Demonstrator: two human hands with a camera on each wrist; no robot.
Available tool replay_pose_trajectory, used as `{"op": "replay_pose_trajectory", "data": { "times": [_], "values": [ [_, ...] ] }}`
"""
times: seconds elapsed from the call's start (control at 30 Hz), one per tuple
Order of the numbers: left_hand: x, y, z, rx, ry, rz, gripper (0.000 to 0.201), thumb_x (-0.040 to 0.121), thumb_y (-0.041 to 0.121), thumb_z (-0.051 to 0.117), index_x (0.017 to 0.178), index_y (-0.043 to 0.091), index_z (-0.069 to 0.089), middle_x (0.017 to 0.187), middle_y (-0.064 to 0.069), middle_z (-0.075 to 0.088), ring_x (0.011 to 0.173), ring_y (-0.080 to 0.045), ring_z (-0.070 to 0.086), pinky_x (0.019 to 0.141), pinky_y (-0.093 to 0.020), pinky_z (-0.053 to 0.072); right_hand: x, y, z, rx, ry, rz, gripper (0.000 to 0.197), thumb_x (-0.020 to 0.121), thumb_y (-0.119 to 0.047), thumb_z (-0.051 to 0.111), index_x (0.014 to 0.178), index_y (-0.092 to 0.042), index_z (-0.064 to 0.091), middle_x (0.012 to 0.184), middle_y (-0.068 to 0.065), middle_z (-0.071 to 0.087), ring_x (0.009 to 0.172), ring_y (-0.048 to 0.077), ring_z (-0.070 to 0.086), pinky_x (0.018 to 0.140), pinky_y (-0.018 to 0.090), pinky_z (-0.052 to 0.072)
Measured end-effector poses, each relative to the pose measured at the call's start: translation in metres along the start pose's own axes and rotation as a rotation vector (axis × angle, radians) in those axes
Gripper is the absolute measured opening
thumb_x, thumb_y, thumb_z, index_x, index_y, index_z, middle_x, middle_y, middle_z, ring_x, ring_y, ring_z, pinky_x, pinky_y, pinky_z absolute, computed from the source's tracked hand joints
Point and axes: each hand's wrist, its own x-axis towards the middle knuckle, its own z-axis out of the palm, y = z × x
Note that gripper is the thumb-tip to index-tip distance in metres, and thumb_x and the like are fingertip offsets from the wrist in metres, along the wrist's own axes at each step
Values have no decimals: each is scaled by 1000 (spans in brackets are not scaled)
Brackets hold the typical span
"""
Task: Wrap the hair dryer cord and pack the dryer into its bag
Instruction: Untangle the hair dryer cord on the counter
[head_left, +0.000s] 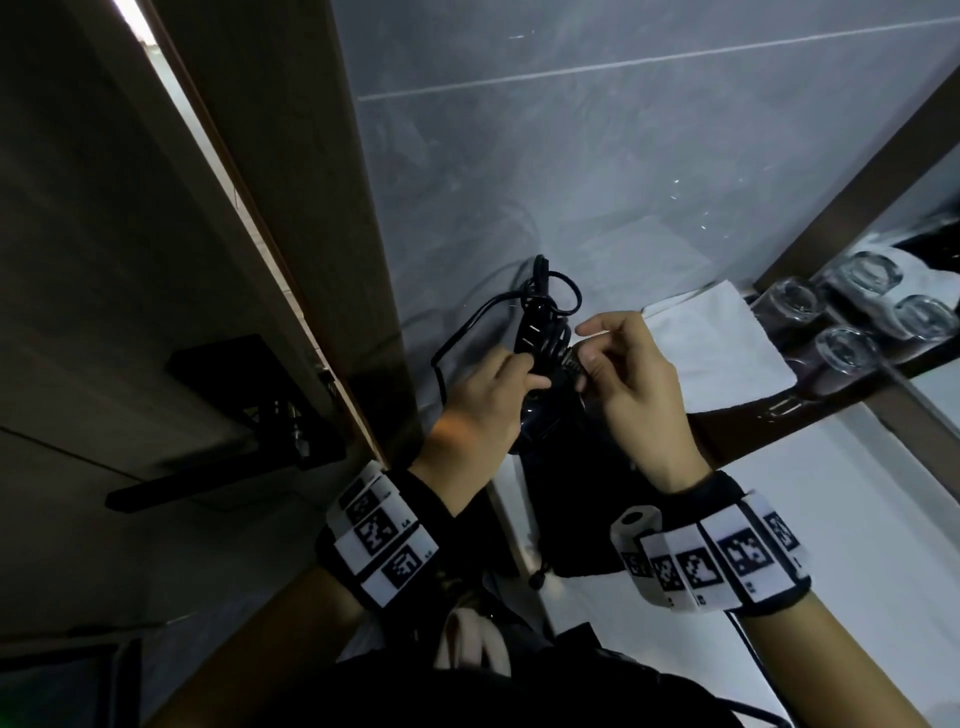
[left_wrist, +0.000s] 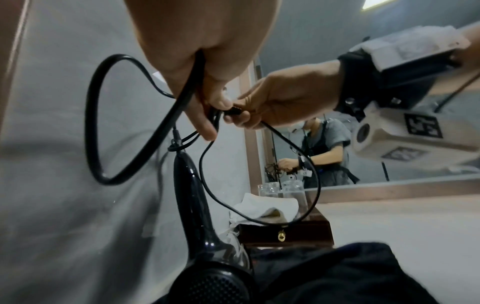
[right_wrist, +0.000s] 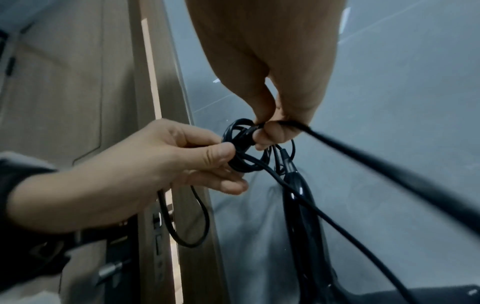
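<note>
Upturned glasses (head_left: 844, 312) clustered on dark tray (left_wrist: 285, 232), white towel (head_left: 717, 332) just beside; mirror (left_wrist: 389, 123) behind; door (head_left: 130, 260) left, handle (head_left: 171, 486) possibly black lever.

Both forearms are reaching forward from the body, wrists banded and nearly level, with the hands meeting close together in front of the chest. The left hand (head_left: 485, 400) is curling its fingers and thumb in a pinch on the bundled cord (right_wrist: 241, 148), knuckles turned upward. The right hand (head_left: 631, 384) is pinching the same cord just beside it between thumb and bent fingers, index finger stretched out above. The two grips are almost touching.
</note>
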Motion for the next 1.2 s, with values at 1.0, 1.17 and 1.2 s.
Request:
{"op": "replay_pose_trajectory", "data": {
  "times": [1.0, 1.17, 1.2],
  "values": [
    [3, -21, 10, -169, 179, -210, 15, 84, 19, 68, 91, 6, 70, 74, -8, 71, 64, -17, 65, 63, -29, 53, 7, -22, 9, -216, -96, 49, 27, 74, -12, 77, 88, -35, 72, 109, 2, 58, 110, 24, 50, 99, 40, 42],
    [-1, -30, 10, -140, 163, -229, 16, 82, 19, 71, 93, 9, 68, 77, -11, 69, 72, -29, 66, 69, -47, 54, 13, -37, 0, -90, 43, -21, 25, 74, -7, 73, 90, -26, 68, 98, -1, 64, 95, 8, 57, 81, 14, 41],
    [-2, -31, 10, -142, 142, -234, 15, 83, 17, 69, 95, 9, 67, 77, -11, 68, 72, -29, 65, 69, -47, 54, 16, -40, -2, 5, 66, -17, 23, 78, -8, 70, 91, -25, 62, 86, -1, 68, 89, 12, 64, 77, 20, 46]
  ]
}}
